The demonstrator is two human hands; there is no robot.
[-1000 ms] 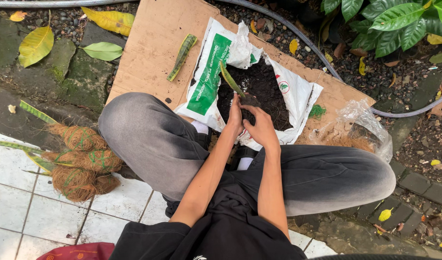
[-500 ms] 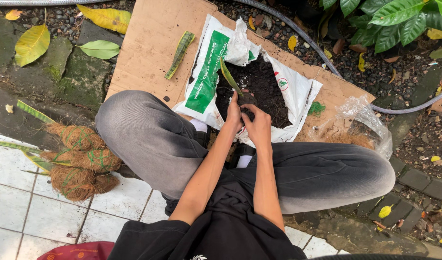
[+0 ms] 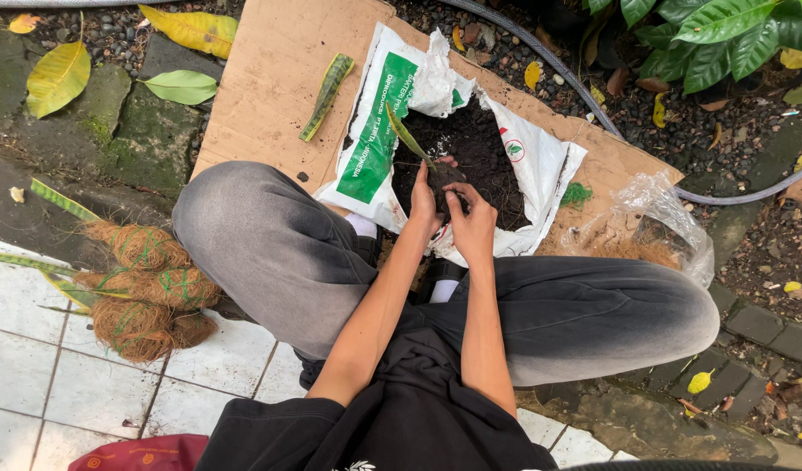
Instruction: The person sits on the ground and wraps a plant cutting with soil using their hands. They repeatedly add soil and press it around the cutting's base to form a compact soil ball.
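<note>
Item: soil ball with a narrow green leaf cutting standing out of it, held over the opened soil bag on the cardboard sheet.

Left hand: fingers curled against the clump's left side.
Right hand: fingers cupped around its near side (palm pressing, by the look of it).

Change: against the earlier frames both hands sit closer together on the clump, so the shaping appears further along; bag, loose leaf piece and coir-wrapped bundles lie as before.
</note>
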